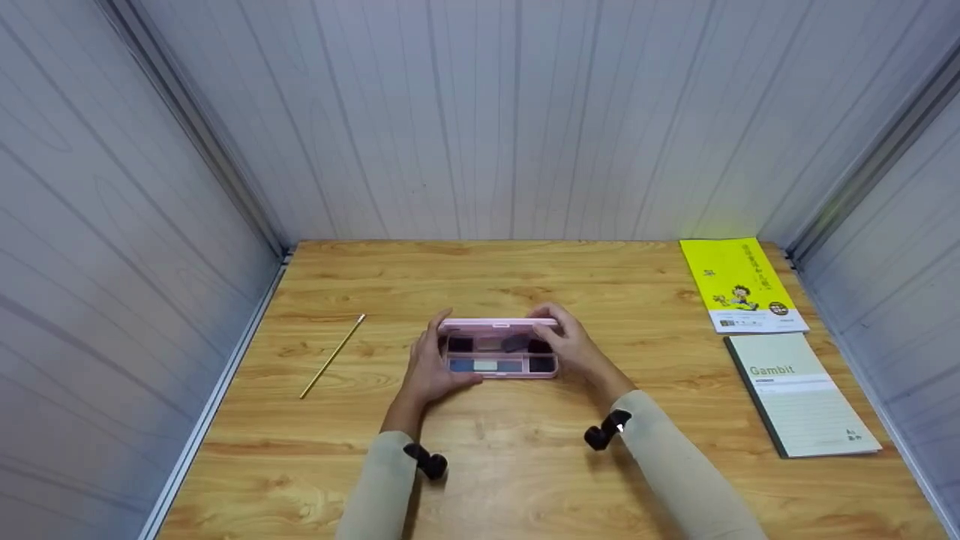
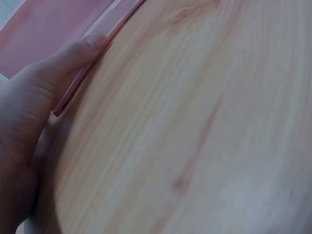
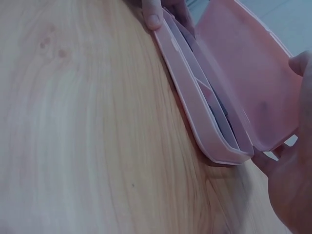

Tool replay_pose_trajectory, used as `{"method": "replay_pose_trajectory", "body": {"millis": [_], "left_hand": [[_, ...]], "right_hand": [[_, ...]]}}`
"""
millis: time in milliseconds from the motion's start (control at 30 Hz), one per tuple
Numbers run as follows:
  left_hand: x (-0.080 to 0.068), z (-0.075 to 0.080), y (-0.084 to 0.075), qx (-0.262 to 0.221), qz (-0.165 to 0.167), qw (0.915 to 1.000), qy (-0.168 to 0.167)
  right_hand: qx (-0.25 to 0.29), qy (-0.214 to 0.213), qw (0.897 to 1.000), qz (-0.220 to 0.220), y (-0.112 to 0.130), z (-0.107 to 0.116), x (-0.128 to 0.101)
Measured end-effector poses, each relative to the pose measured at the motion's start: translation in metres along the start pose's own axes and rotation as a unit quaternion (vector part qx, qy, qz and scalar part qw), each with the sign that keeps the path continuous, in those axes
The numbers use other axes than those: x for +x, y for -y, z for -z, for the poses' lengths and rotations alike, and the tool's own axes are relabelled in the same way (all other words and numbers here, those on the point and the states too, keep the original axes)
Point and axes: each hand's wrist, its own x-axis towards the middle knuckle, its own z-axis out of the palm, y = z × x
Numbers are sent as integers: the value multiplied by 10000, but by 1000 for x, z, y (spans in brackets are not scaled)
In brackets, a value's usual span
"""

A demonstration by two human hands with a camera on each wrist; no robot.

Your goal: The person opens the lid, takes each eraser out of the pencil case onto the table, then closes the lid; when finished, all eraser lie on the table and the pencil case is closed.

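Fingers of both hands curl round the ends of the pink case [image 1: 499,352], which lies flat near the middle of the wooden table [image 1: 525,465] with its lid raised partway. Left hand [image 1: 429,367] grips the left end, its thumb along the front edge of the tray; the left wrist view shows that thumb [image 2: 73,51] pressed against the pink rim. Right hand [image 1: 574,345] holds the right end and the lid's corner, fingers wrapped behind the lid, as the right wrist view shows beside the hinge. Judging by the gap between lid and tray, the case stands about half open: dark and pale pieces sit in its compartments, and whether the lid is on its way up or down I cannot tell. Well apart to the left lies a thin yellow pencil [image 1: 332,355]; at the right edge of the table rest a yellow booklet [image 1: 739,285] and a green notebook [image 1: 799,394], untouched
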Motion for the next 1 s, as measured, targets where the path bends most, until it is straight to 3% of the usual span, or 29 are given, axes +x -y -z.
{"method": "replay_pose_trajectory", "body": {"millis": [300, 567, 833, 1000], "left_hand": [[-1, 0, -2, -134, 91, 9999, -3], [-2, -1, -4, -203, 44, 9998, -54], [-1, -1, -2, -331, -44, 9994, -63], [0, -2, -1, -200, 70, 9997, -116]], "right_hand": [[-204, -377, 9989, -195, 1, -1, 8], [-203, -586, 9980, 82, -2, -2, 19], [-102, -599, 9982, 29, 1, -1, 23], [-180, -543, 9983, -93, 2, 1, 21]]}}
